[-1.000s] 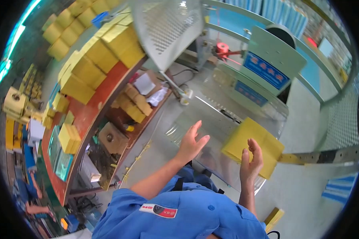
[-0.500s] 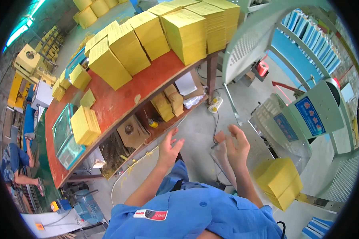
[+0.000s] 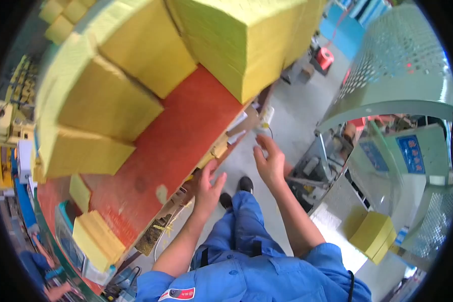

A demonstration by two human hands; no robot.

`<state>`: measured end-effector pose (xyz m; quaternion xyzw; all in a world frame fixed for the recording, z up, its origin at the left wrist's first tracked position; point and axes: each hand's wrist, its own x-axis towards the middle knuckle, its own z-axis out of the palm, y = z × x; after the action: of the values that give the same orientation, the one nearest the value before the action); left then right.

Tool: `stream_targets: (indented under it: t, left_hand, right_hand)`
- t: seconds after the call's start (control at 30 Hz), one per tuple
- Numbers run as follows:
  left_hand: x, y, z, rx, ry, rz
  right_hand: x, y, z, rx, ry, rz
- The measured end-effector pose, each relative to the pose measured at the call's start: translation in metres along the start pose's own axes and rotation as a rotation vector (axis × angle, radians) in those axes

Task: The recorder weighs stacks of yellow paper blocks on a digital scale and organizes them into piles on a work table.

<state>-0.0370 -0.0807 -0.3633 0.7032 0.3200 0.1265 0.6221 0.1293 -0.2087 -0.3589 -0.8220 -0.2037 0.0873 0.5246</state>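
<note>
Single head-worn fisheye view, looking steeply down past the chest, close over the red desk [image 3: 186, 141] edge and floor [image 3: 292, 121]; edges bent toward the rim.

Tall yellow paper stacks [image 3: 226, 45] crowd the far part of the red tabletop [image 3: 171, 151], leaving a bare strip along its near edge. Right of the table, grey floor [image 3: 297, 110] forms an open lane, bounded by the green machine [image 3: 397, 85].

I am seeing tall yellow stacks [image 3: 136, 65] sitting on the red tabletop [image 3: 176, 146] at left, a green perforated machine guard [image 3: 402, 70] standing far right, and another yellow stack [image 3: 372, 234] lying near right.
</note>
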Motion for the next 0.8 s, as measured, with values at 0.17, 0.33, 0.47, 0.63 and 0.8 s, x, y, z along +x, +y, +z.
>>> stream_targets:
  t: [0.17,0.33,0.47,0.63,0.8]
  left_hand:
    - [0.062,-0.025,0.023,0.003,-0.077,-0.111]
    - [0.115,-0.062,0.046,0.042,-0.119,-0.098]
    - [0.149,-0.082,0.058,0.052,-0.033,0.082]
    - [0.180,-0.086,0.066,0.143,-0.034,0.112]
    - [0.204,-0.094,0.069,0.131,-0.027,0.107]
  right_hand:
    - [0.056,0.061,0.057,0.077,0.067,0.128]
    - [0.095,0.109,0.095,0.049,0.109,0.157]
    - [0.117,0.129,0.117,-0.050,0.126,0.151]
    - [0.137,0.147,0.139,-0.161,0.193,0.029]
    - [0.148,0.154,0.147,-0.195,0.174,0.036]
